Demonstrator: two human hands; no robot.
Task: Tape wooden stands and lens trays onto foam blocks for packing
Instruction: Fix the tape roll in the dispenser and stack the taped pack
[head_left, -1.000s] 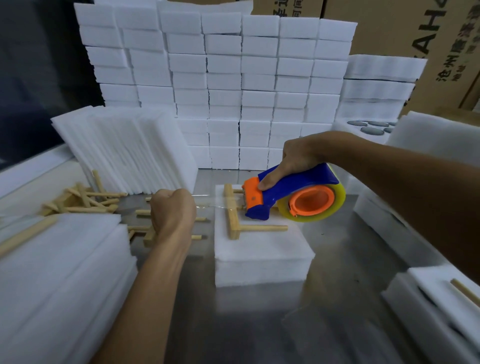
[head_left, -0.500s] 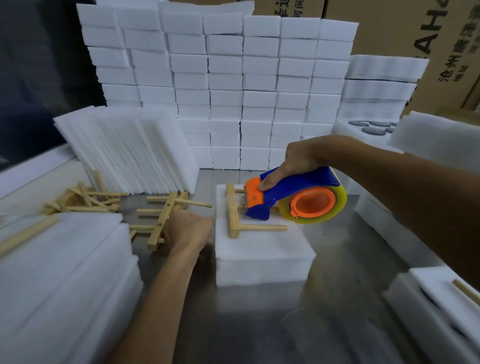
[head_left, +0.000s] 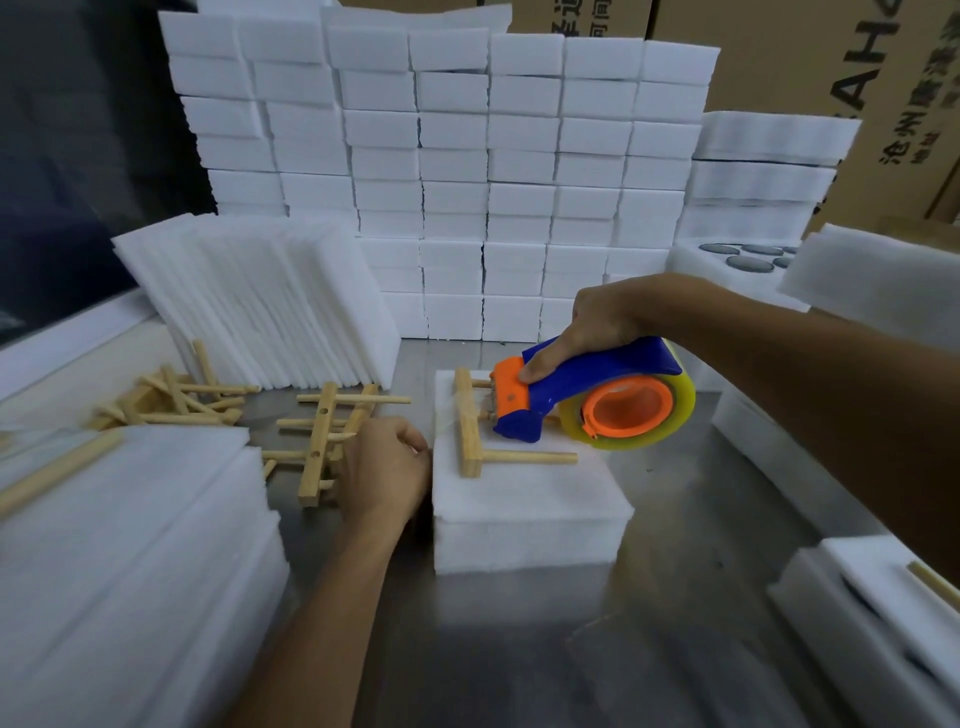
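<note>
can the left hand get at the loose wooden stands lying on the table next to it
Probably yes. The left hand lies at the left side of the foam block, seemingly pressing tape there, and the loose wooden stands lie right beside it on the table, nothing between. It would have to let go first.

Far right cardboard box (head_left: 852, 78): cut-off black letters "AH", with Chinese characters "沧州" starting a vertical line; far middle box (head_left: 576, 18): partly cropped characters, unreadable.
</note>
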